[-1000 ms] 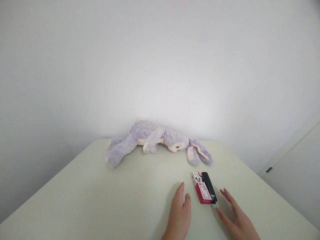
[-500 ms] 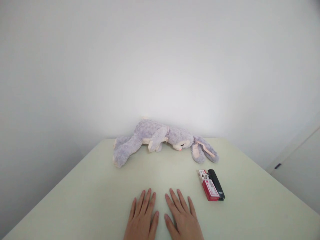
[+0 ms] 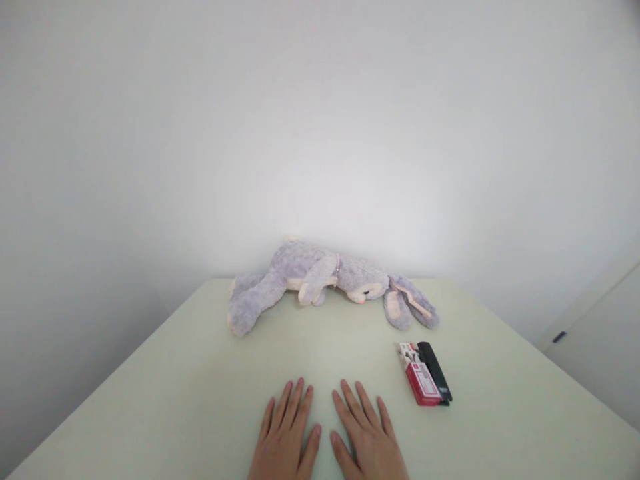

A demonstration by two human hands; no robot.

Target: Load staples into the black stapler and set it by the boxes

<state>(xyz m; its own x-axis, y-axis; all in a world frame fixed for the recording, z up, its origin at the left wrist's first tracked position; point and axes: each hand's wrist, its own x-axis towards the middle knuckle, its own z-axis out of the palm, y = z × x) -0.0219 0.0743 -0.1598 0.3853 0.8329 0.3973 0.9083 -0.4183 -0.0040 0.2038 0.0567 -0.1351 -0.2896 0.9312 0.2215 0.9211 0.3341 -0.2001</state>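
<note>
My left hand (image 3: 284, 437) lies flat on the pale green table (image 3: 175, 400), palm down with fingers stretched out and nothing in it. Beside it, my right hand (image 3: 369, 437) rests the same way, fingers spread and holding nothing. Ahead and to the right of my right hand are a small red and white box (image 3: 423, 385) and a black stapler (image 3: 435, 371), lying side by side. Another small white and red pack (image 3: 408, 352) sits at the far end of the box; its contents are too small to make out.
A lavender plush rabbit (image 3: 300, 263) lies on its side along the table's back edge, its long ears (image 3: 413, 303) pointing right. Behind it rises a white wall (image 3: 320, 133). At the far right is a white panel with a dark handle (image 3: 559, 337).
Both hands stay flat in place on the table. The whole view has shifted very slightly; nothing has been picked up or moved.
</note>
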